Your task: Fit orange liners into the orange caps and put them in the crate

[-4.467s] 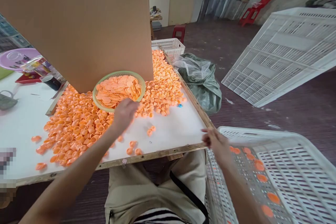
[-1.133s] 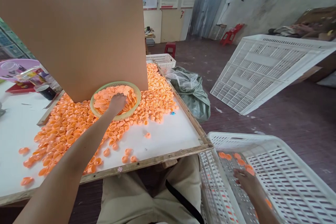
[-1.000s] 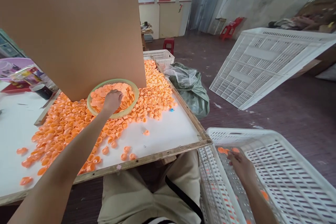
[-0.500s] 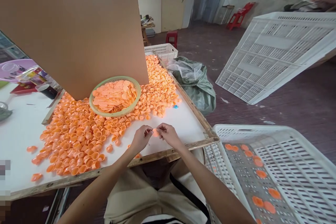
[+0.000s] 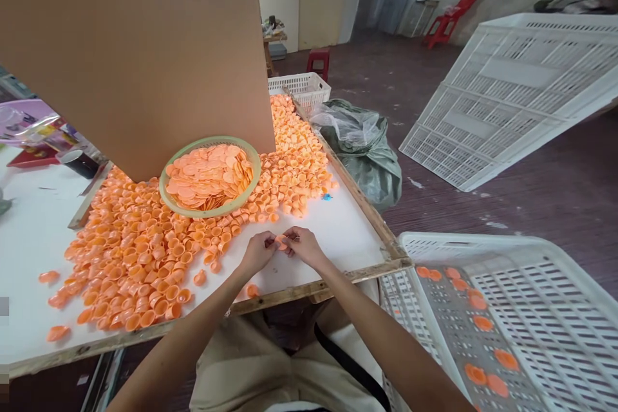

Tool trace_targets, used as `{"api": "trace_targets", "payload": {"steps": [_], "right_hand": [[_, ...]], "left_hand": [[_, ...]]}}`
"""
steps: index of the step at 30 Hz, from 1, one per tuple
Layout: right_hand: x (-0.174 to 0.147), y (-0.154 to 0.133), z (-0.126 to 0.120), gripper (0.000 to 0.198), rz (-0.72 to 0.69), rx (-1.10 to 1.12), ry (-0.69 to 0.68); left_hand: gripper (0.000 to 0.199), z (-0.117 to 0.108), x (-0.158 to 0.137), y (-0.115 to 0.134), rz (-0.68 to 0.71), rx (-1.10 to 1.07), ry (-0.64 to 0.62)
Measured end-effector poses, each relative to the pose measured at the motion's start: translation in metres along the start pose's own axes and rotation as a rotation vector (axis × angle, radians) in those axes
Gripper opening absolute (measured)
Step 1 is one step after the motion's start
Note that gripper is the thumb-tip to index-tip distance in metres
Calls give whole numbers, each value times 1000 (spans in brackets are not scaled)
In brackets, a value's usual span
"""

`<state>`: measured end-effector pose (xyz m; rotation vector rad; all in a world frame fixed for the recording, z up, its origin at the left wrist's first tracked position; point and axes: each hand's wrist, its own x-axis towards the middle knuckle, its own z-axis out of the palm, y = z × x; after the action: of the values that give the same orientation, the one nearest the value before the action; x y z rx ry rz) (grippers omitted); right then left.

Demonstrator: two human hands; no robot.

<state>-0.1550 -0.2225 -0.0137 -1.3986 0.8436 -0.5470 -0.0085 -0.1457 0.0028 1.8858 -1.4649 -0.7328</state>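
Near the table's front edge, my left hand (image 5: 258,252) and my right hand (image 5: 305,247) meet with fingers pinched on one small orange plastic piece (image 5: 281,243). Fingers cover much of it, so I cannot tell whether it is a cup, a disc or both together. Beyond the hands, a heap of small orange plastic cups (image 5: 145,257) spreads over the white tabletop (image 5: 355,232). A round, pale-green basket (image 5: 257,185) sits on the heap, filled with flat orange discs (image 5: 210,174). One loose orange cup (image 5: 252,290) lies by my left forearm.
A tall cardboard sheet (image 5: 159,58) stands behind the basket. Wooden strips (image 5: 360,196) edge the table. At right, a white crate (image 5: 487,239) holds several orange pieces on a grey sheet; another white crate (image 5: 506,96) leans behind it. A green sack (image 5: 369,167) rests beside the table.
Both hands stay together, with the fingers shifted slightly around the orange piece. My right fingers now cover more of its side. The view has moved a little.
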Motion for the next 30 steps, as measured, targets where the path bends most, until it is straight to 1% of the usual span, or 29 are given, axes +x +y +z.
{"api": "trace_targets", "payload": {"steps": [6, 13, 22, 26, 30], "right_hand": [[6, 0, 1, 4, 24, -69, 16], [5, 3, 2, 7, -9, -159, 43], [10, -8, -2, 14, 141, -250, 6], [18, -15, -4, 17, 229, -266, -40], [24, -25, -6, 15, 324, -334, -104]], "left_hand": [[14, 1, 10, -10, -59, -139, -75], [22, -1, 12, -10, -87, -216, -127], [20, -6, 19, -2, -165, -276, -197], [30, -10, 25, 3, -216, -337, -281], [36, -11, 30, 7, -252, -343, -299]]}}
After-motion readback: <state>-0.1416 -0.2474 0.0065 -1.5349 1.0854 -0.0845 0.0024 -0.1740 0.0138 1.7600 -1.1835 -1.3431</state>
